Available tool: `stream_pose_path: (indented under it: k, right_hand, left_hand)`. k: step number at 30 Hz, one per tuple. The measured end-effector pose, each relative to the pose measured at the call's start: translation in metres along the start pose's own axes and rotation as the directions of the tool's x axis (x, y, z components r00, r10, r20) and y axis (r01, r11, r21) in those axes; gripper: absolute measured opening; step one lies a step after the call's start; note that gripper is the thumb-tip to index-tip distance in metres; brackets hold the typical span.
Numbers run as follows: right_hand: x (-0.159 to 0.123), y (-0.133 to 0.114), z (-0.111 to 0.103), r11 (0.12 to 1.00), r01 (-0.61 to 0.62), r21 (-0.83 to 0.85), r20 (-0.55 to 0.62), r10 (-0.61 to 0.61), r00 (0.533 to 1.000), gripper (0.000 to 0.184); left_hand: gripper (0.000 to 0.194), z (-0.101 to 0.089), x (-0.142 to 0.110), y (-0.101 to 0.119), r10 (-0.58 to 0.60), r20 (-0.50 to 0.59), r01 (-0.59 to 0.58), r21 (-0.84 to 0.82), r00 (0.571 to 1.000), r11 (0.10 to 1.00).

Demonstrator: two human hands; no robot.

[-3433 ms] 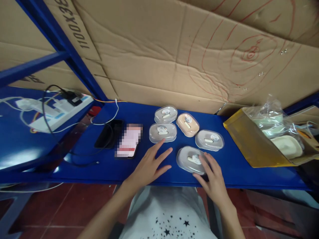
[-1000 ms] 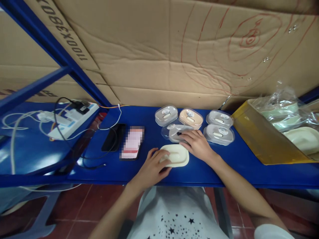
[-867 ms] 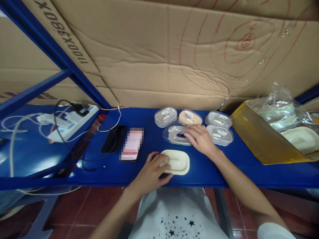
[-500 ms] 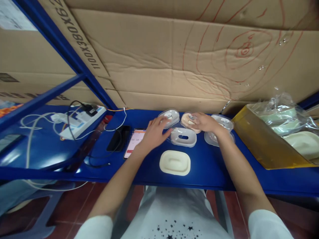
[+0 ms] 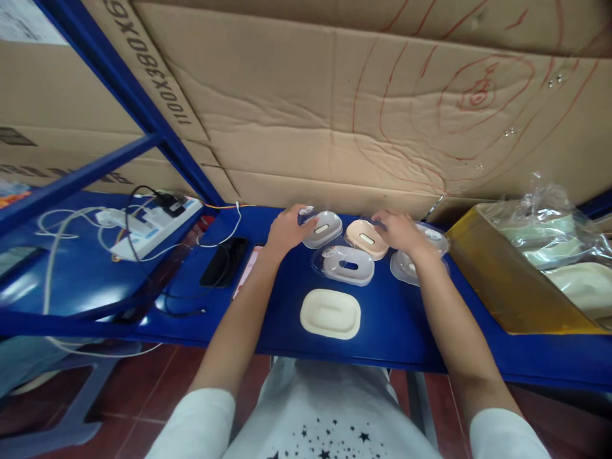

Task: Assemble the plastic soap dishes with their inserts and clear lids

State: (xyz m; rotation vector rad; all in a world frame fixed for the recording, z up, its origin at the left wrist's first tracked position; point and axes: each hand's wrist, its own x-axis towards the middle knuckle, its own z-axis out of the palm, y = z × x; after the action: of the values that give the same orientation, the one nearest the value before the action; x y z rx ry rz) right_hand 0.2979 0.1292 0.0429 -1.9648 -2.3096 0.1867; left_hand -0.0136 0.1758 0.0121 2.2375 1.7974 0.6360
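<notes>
On the blue table, my left hand (image 5: 288, 232) is closed at the upper left edge of a grey oval dish (image 5: 329, 232), pinching clear plastic with a round white sticker (image 5: 306, 210) at its fingertips. My right hand (image 5: 401, 233) curls at the upper right of a peach dish (image 5: 358, 236); whatever its fingers hold is too small to make out. Both dishes show a pale slot in the middle. Nearer lies a lilac-grey dish (image 5: 363, 274) in clear plastic, blue showing through its slot. Closest to me rests a cream oval dish (image 5: 329, 325).
Two more plastic-wrapped dishes, one a grey dish (image 5: 404, 268), lie partly under my right wrist. A yellow bin (image 5: 488, 274) with bagged dishes stands right. Left are a black phone (image 5: 222, 261), a lit phone (image 5: 246, 271) and a power strip (image 5: 157, 233). Cardboard (image 5: 287, 127) backs the table.
My left hand has moved left and up, taking the stickered plastic to the grey dish's corner. My right hand has drawn right off the peach dish, whose slot now shows.
</notes>
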Motion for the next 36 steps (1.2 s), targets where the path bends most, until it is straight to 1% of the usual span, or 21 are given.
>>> stream_pose_path:
  k: [2,4,8,10,11,13,16,17,19,22,25,30,32,34,36]
  right_hand:
    - [-0.001,-0.018,0.004,0.999,0.042,-0.027,0.033,-0.041,0.999,0.035]
    - [-0.003,-0.033,0.009,0.996,0.065,-0.057,0.072,-0.061,0.996,0.034]
    - [-0.006,-0.05,0.016,0.99,0.051,-0.133,0.103,-0.038,0.994,0.038]
    - [-0.007,-0.054,0.016,0.987,0.048,-0.155,0.113,-0.031,0.993,0.039]
    - [-0.007,-0.054,0.015,0.986,0.049,-0.161,0.117,-0.03,0.993,0.039]
    - [-0.008,-0.054,0.014,0.985,0.05,-0.163,0.12,-0.031,0.992,0.041]
    - [-0.008,-0.051,0.011,0.989,0.047,-0.143,0.115,-0.03,0.993,0.041]
    - [-0.008,-0.048,0.011,0.991,0.044,-0.13,0.11,-0.03,0.993,0.041]
    - [-0.007,-0.042,0.01,0.995,0.037,-0.097,0.092,-0.028,0.995,0.043]
    - [-0.003,-0.029,0.007,0.999,0.02,-0.028,0.048,-0.019,0.999,0.048]
    - [-0.002,-0.018,-0.001,0.997,0.033,0.067,0.01,-0.034,0.999,0.051]
    - [-0.011,-0.007,-0.026,0.971,0.097,0.217,-0.018,-0.095,0.995,0.052]
    - [-0.017,-0.001,-0.035,0.952,0.117,0.282,-0.062,-0.103,0.993,0.053]
    - [-0.02,0.007,-0.039,0.939,0.119,0.323,-0.138,-0.078,0.987,0.053]
    - [-0.02,0.016,-0.037,0.957,0.077,0.279,-0.183,-0.026,0.983,0.052]
  left_hand:
    - [0.043,0.002,0.001,-0.005,-0.04,-0.033,0.041,0.019,0.999,0.999]
    - [0.043,0.006,0.004,-0.011,-0.084,-0.039,0.086,0.039,0.996,0.996]
    - [0.041,0.011,0.008,-0.019,-0.136,-0.029,0.137,0.072,0.99,0.988]
    - [0.037,0.009,0.007,-0.017,-0.124,-0.036,0.127,0.089,0.992,0.988]
    - [0.036,0.008,0.006,-0.013,-0.101,-0.043,0.105,0.097,0.994,0.99]
    - [0.036,0.005,0.001,-0.003,-0.011,-0.049,0.017,0.11,0.999,0.994]
    - [0.033,0.009,-0.007,0.015,0.158,-0.01,-0.156,0.127,0.987,0.98]
    - [0.032,0.012,-0.01,0.02,0.197,0.015,-0.197,0.134,0.98,0.971]
    - [0.031,0.021,-0.013,0.026,0.235,0.063,-0.242,0.152,0.97,0.958]
    - [0.031,0.033,-0.015,0.027,0.238,0.101,-0.253,0.18,0.966,0.951]
    - [0.032,0.038,-0.015,0.025,0.246,0.106,-0.263,0.198,0.963,0.944]
    - [0.038,0.033,-0.016,0.03,0.256,0.07,-0.265,0.225,0.964,0.937]
    - [0.041,0.03,-0.016,0.033,0.243,0.039,-0.245,0.234,0.969,0.941]
    - [0.042,0.028,-0.014,0.035,0.228,0.004,-0.223,0.237,0.974,0.946]
    - [0.042,0.025,-0.013,0.036,0.213,-0.036,-0.199,0.235,0.976,0.951]
